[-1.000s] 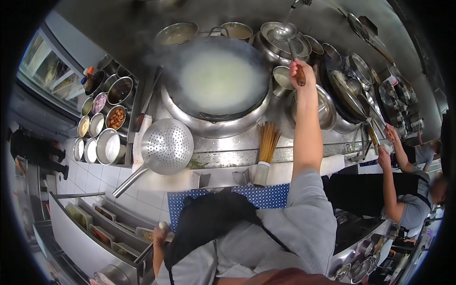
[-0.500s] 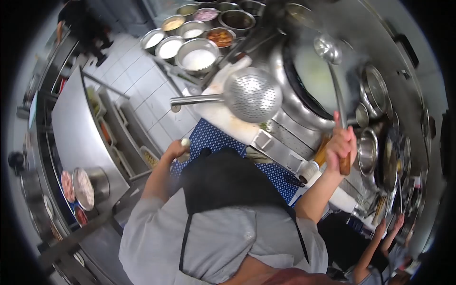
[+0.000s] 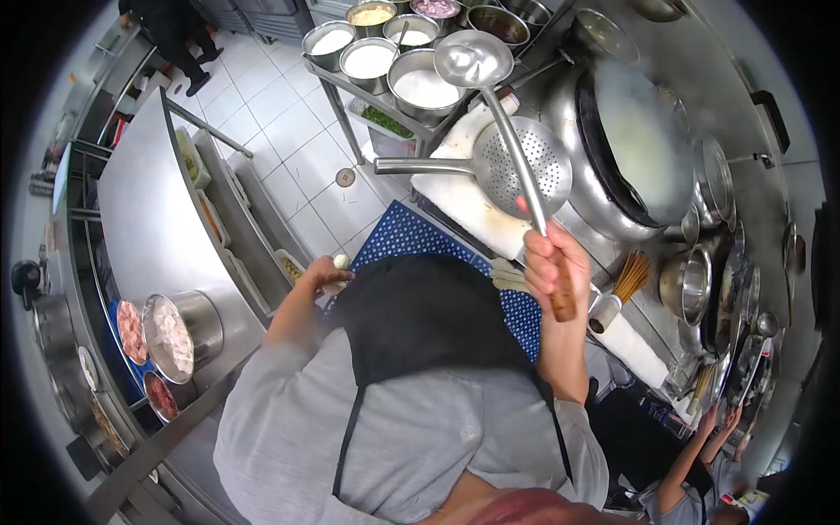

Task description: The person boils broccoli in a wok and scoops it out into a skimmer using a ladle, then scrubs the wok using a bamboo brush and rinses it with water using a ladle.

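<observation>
My right hand (image 3: 557, 265) is closed round the wooden handle of a metal ladle (image 3: 473, 61). The ladle's bowl hangs in front of the seasoning pots (image 3: 423, 89), and its shaft crosses over a perforated skimmer (image 3: 522, 166). That skimmer rests on a white cloth by the stove, its handle pointing left. Low at the left of the apron, my left hand (image 3: 325, 274) is wrapped round a small pale, round-ended object (image 3: 341, 262), mostly hidden by the fingers. A wok (image 3: 634, 144) of steaming, cloudy liquid sits to the right of the skimmer.
A brush of thin sticks (image 3: 630, 278) stands near metal bowls (image 3: 685, 284) on the right. At left is a steel counter (image 3: 144, 214) with food trays and a pot of pale food (image 3: 171, 337). A co-worker's arms (image 3: 687, 464) show lower right; another person (image 3: 171, 39) stands upper left.
The view has turned left, away from the wok. My right hand has brought the ladle back from over the far pots towards my body. My left hand still holds the pale object.
</observation>
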Tool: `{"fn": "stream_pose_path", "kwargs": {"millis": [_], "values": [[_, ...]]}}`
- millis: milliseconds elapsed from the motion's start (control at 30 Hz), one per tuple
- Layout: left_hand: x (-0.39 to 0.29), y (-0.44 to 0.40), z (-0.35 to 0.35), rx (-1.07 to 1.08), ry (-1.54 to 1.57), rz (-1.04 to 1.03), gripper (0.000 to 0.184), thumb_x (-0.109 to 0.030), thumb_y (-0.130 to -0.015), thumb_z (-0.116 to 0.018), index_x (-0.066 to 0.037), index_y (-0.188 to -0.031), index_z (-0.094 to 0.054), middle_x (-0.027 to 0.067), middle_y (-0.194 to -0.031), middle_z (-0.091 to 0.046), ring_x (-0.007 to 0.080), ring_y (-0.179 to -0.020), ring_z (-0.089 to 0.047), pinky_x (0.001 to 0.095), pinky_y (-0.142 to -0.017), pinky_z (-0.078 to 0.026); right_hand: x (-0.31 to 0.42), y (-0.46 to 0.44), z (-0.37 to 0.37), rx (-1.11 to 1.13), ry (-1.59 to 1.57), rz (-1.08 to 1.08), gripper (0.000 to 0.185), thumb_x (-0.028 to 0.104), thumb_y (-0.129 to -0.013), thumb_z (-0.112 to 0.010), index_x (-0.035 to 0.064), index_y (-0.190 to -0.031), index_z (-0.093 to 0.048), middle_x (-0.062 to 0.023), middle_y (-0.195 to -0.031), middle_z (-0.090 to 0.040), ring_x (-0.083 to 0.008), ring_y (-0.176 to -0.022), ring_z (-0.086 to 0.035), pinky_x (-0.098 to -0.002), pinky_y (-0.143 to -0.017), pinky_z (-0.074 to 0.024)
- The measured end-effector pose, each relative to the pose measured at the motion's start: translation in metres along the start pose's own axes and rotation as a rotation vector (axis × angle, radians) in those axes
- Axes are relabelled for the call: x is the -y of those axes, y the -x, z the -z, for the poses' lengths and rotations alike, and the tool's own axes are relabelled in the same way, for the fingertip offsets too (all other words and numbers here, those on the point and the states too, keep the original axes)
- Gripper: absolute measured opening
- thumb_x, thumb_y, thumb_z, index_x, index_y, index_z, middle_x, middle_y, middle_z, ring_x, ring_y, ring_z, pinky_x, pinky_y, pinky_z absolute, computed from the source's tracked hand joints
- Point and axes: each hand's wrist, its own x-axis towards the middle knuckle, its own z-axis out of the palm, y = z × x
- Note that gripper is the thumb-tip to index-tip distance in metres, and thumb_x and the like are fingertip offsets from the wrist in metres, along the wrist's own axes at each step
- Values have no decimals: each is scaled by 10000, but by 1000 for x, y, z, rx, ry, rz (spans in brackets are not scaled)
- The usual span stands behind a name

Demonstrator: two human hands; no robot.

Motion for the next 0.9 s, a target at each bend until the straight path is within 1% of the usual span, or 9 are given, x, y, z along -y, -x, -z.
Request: {"fn": "stream_pose_path", "kwargs": {"millis": [133,200,300,400,600,700,800,833,900], "values": [[29,-16,-6,-147,-50,-19,616,-459,-583,-864,-1,-973,-733,221,-1001,-718,327,-946,-705,409,-836,-552,-26,-20,-20,-234,586,94,528,82,-932,-585,-24,-1424,-424,-38,-676,-559,-98,-409,-511,-237,-342,-431],[29,-16,-5,-214,-65,-18,606,-444,-587,-855,-3,-985,-731,219,-1021,-716,328,-974,-697,407,-864,-542,-35,-24,-20,-259,765,146,539,58,-923,-589,-12,-1433,-430,-33,-676,-567,-95,-410,-517,-230,-354,-437],[33,-19,-7,-160,-48,-25,575,-429,-601,-826,-14,-988,-736,216,-1017,-718,331,-964,-698,408,-863,-544,-45,-25,-14,-270,938,228,585,15,-915,-592,13,-1470,-407,-14,-703,-568,-67,-455,-518,-212,-395,-443],[33,-16,-9,-74,-39,-8,516,-433,-609,-789,-49,-949,-733,200,-982,-723,332,-941,-698,410,-848,-537,-54,-24,-2,-271,1023,341,613,-2,-911,-597,16,-1486,-384,-1,-728,-569,-47,-492,-511,-203,-419,-441],[22,-25,-5,-128,-108,-49,446,-374,-629,-770,-40,-921,-720,185,-944,-726,335,-913,-697,418,-815,-536,-61,-14,0,-284,1071,373,614,-6,-916,-597,7,-1488,-375,-12,-821,-626,-29,-513,-498,-194,-434,-432],[2,-30,4,-127,-28,-172,385,-338,-649,-761,-36,-885,-714,166,-878,-724,301,-828,-698,413,-771,-535,-63,-7,10,-328,1033,403,634,-4,-908,-618,14,-1491,-370,-10,-814,-639,-26,-491,-489,-190,-434,-427],[-30,-34,8,18,253,-338,234,-199,-678,-662,-7,-805,-707,100,-761,-700,212,-695,-658,358,-680,-524,-54,10,10,-367,965,339,642,-4,-904,-623,67,-1497,-388,-4,-787,-614,-35,-478,-490,-191,-426,-420],[-44,-36,13,104,267,-357,236,-214,-714,-744,-47,-879,-723,95,-807,-722,193,-715,-694,366,-649,-541,-51,17,12,-399,954,369,636,-4,-908,-621,68,-1496,-391,-1,-765,-601,-34,-474,-490,-188,-422,-419],[-73,-38,13,216,278,-401,272,-232,-709,-737,-15,-872,-716,109,-796,-721,220,-708,-694,366,-656,-546,-44,28,15,-440,940,415,622,-5,-915,-617,72,-1493,-398,5,-722,-575,-31,-466,-491,-182,-416,-416]]}}
